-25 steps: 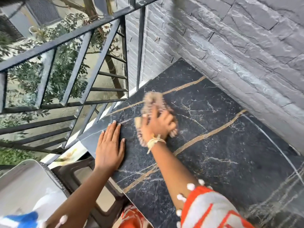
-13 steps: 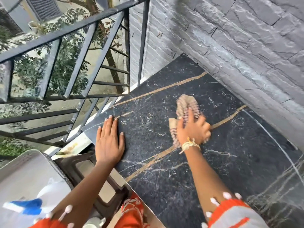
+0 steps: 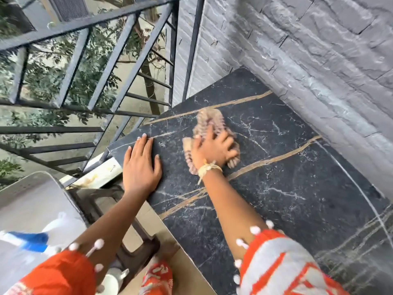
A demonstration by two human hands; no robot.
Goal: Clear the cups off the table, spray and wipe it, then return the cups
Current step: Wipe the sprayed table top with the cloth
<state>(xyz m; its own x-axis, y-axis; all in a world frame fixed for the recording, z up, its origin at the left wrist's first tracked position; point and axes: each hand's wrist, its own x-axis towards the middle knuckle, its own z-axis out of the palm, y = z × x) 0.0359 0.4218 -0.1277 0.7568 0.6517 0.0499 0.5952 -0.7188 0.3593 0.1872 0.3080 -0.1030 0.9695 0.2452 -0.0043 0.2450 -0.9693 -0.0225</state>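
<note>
Wall: grey rough stone face [image 3: 319, 60] along the far and right side of the counter; the slab sits tight against it, so the wiping has to run up to that edge.
Railing: dark metal bars [image 3: 102, 67] on the left, trees beyond; it closes off the counter's left end.
Counter: black marble-look top with gold veins [image 3: 287, 188]; no cups stand on the visible part, which fits the wiping stage of the task.
Side surface: a pale grey surface [image 3: 27, 209] at lower left, well apart from the wiping area; probably the parking spot for what was taken off.
Spray bottle: white body with blue trigger part [image 3: 29, 240], blurred, lying or standing on that side surface, out of the way.
Cup: a white rounded shape [image 3: 111, 282] at the bottom edge may be one of the cups, on a dark stool-like frame; too cut off to be sure.
Left hand: [image 3: 141, 167] flat, fingers straight and together, palm pressed on the counter's near-left corner, holding nothing; likely bracing the body for the reach.
Right hand: [image 3: 214, 149] fingers curled down onto the cloth, pressing it against the counter just beside the left hand.
Cloth: pinkish-beige nubby chenille pad [image 3: 209, 121], spread partly beyond the fingertips so more surface is covered.
</note>
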